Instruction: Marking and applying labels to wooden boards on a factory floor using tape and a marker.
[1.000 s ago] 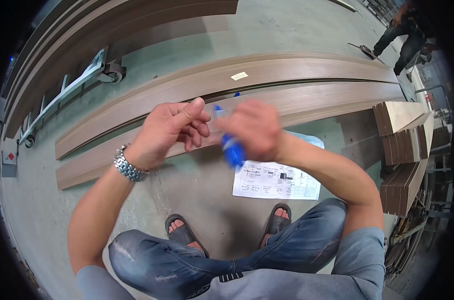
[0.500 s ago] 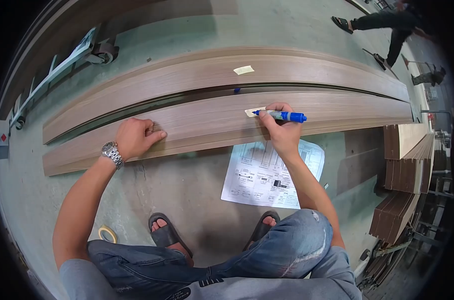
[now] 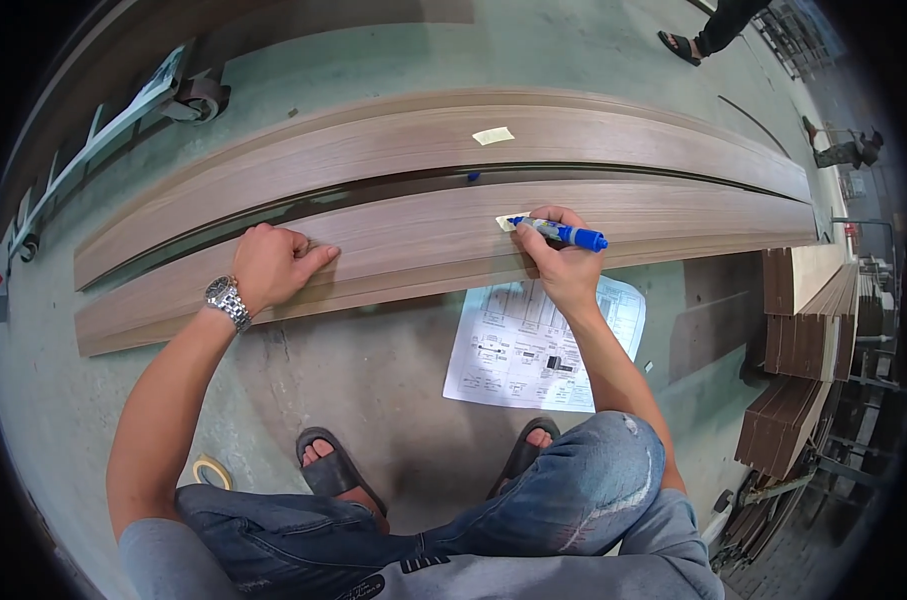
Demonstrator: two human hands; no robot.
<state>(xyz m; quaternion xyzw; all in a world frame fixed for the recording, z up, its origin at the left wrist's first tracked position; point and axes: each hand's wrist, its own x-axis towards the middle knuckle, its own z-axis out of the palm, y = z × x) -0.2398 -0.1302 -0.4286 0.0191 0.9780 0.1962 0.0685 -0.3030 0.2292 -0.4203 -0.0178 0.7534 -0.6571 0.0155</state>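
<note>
Between the thumb and fingers of my right hand (image 3: pixel 565 268) is a blue marker (image 3: pixel 580 237). Its tip meets a small strip of pale yellow tape (image 3: pixel 503 222) on the near stack of wood-grain boards (image 3: pixel 403 230). My left hand (image 3: pixel 271 266) rests on the same stack further left, fingers curled in and thumb out, nothing seen in it. Behind lies a second long stack of boards (image 3: pixel 323 152) with another tape strip (image 3: pixel 493 135) on top. A small blue piece like a marker cap (image 3: pixel 473 177) sits at the gap between the stacks.
A printed drawing sheet (image 3: pixel 488 350) lies on the floor under my right forearm. Beside my left knee is a tape roll (image 3: pixel 211 473). More board stacks (image 3: pixel 808 330) stand at right, a wheeled frame (image 3: pixel 133 130) at upper left. A person's sandalled foot (image 3: pixel 681 47) shows at top right.
The marker tip has shifted slightly on the tape strip. My left hand has slid a little, its thumb pointing further up. The person at top right has moved mostly out of view.
</note>
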